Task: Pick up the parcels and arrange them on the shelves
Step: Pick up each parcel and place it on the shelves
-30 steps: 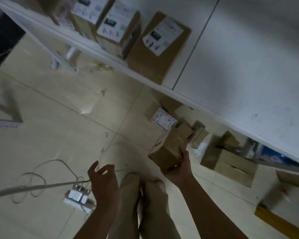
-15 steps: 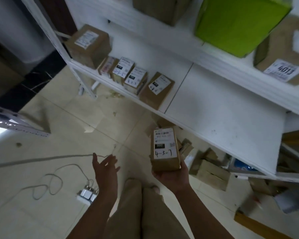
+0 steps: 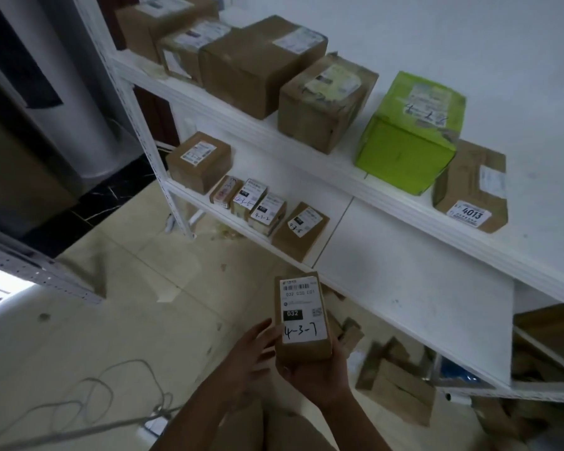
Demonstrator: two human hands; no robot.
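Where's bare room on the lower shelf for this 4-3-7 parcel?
The lower shelf lies bare right of its rightmost small parcel, across to the shelf's right end. Left of it the other small parcels sit packed. The upper shelf is crowded with boxes.

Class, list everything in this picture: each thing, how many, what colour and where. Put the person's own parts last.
upper shelf: one, white, top right
lower shelf: one, white, below it
brown boxes: five, brown, along the upper shelf
green box: one, green, upper shelf, between brown boxes
labelled parcels: five, brown, white labels, lower shelf's left end
held parcel: one, brown, label marked 4-3-7, in front of lower shelf
floor boxes: several, brown, blurred, under the shelving
cable: at least one, pale, floor lower left
left hand: one, open, beside held parcel
right hand: one, holding the parcel from beneath
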